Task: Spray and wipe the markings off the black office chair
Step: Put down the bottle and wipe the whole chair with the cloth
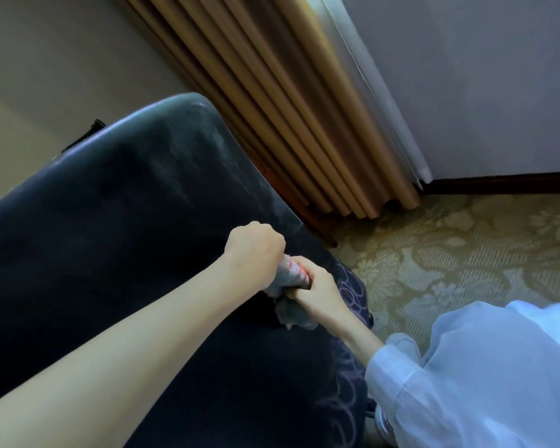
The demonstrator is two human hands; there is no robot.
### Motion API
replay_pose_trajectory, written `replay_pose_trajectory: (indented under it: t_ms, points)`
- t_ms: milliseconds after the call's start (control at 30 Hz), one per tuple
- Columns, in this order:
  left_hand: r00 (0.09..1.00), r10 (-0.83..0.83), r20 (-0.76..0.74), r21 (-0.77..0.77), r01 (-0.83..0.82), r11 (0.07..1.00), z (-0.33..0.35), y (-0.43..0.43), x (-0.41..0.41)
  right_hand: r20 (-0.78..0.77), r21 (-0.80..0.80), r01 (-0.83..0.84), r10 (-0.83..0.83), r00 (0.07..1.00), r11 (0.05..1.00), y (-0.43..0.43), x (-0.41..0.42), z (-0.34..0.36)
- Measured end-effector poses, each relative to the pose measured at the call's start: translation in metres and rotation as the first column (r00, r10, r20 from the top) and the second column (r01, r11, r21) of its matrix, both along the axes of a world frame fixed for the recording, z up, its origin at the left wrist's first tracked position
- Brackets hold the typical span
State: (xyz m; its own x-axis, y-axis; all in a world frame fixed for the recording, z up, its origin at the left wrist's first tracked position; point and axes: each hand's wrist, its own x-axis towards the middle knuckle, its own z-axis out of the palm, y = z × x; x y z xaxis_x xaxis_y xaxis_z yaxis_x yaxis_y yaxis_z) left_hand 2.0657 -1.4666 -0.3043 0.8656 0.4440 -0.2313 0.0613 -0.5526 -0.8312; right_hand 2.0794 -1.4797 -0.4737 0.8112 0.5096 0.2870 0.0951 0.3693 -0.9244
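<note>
The black office chair [117, 221] fills the left and middle of the head view. Pale looping markings [353, 294] show along its right edge, and more loops run lower down. A grey cloth with a pink stripe [291, 279] is bunched between both hands over the chair's right side. My left hand [256, 250] grips the cloth's upper end in a fist. My right hand [317, 291] holds its lower end, fingers curled round it. No spray bottle is in view.
A brown pleated curtain [291, 118] hangs behind the chair, down to a patterned carpet [466, 253]. A wall with a dark skirting board [505, 182] stands at the right. My light blue sleeve and clothing [482, 383] fill the lower right.
</note>
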Motion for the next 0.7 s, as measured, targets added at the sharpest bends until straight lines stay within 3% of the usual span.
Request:
replay_pose_trajectory:
  t_ms: [300,367,500,700]
  points:
    - [0.919,-0.377,0.112,0.062,0.373,0.926,-0.007,0.020,0.081,-0.011,0.002,0.360,-0.359,0.933,0.933,0.019,0.103,0.001]
    - [0.911,-0.392,0.126,0.104,0.380,0.919,-0.005,0.026,0.114,-0.049,0.014,0.301,-0.300,0.953,0.954,0.030,0.136,0.009]
    - [0.960,-0.248,0.132,0.092,0.237,0.967,0.000,0.045,0.154,0.016,-0.009,0.081,-0.081,0.997,0.997,0.056,0.166,0.008]
    - [0.971,-0.211,0.108,0.071,0.204,0.976,0.000,0.042,0.145,0.080,0.017,0.094,-0.095,0.992,0.995,0.052,0.152,0.006]
